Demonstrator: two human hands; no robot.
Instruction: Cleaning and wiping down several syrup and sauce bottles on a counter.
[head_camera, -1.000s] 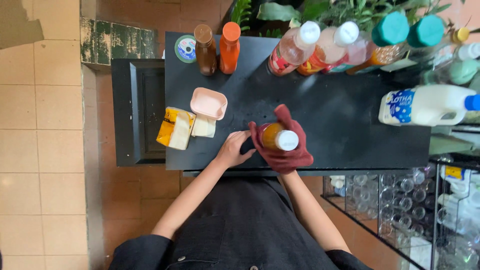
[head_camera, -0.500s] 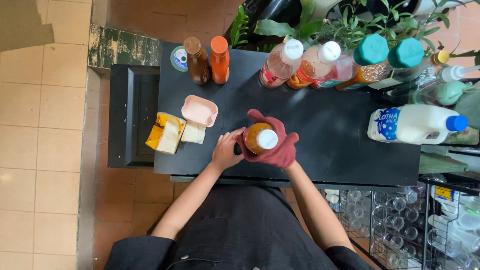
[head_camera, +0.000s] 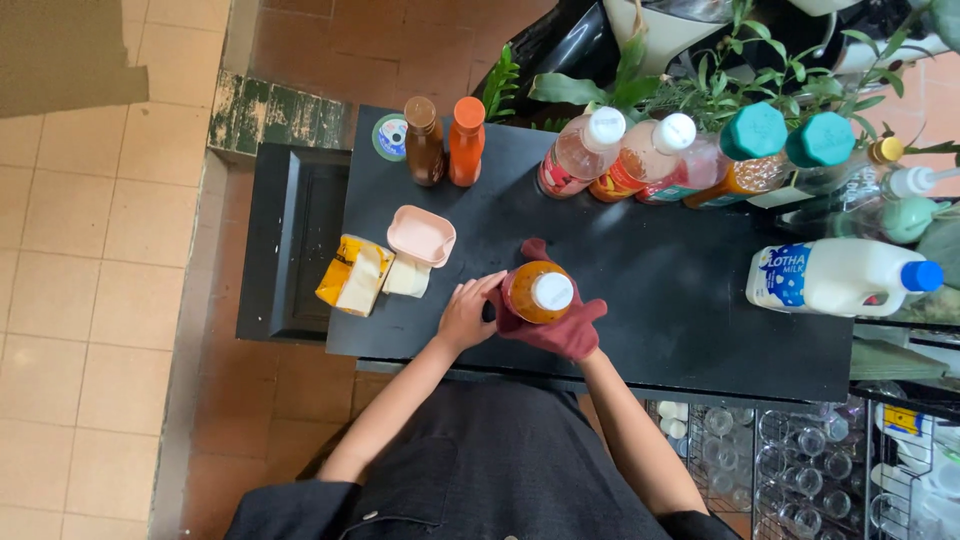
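Note:
An orange bottle with a white cap (head_camera: 537, 291) stands upright on the black counter (head_camera: 660, 300). My left hand (head_camera: 466, 312) rests against its left side. A dark red cloth (head_camera: 560, 335) is wrapped around the bottle's right and lower side, and my right hand is hidden under it, pressing it to the bottle. Only my right forearm shows below the cloth.
A pink tub (head_camera: 421, 236) and a yellow packet (head_camera: 352, 275) lie to the left. Brown (head_camera: 424, 141) and orange (head_camera: 466, 140) bottles stand at the back. Several large bottles line the back right, with a white milk jug (head_camera: 835, 277) lying at the right. Glasses fill a rack (head_camera: 800, 460) below.
The view has shifted slightly. My hands and the cloth stay around the bottle, with the cloth turned a little around it.

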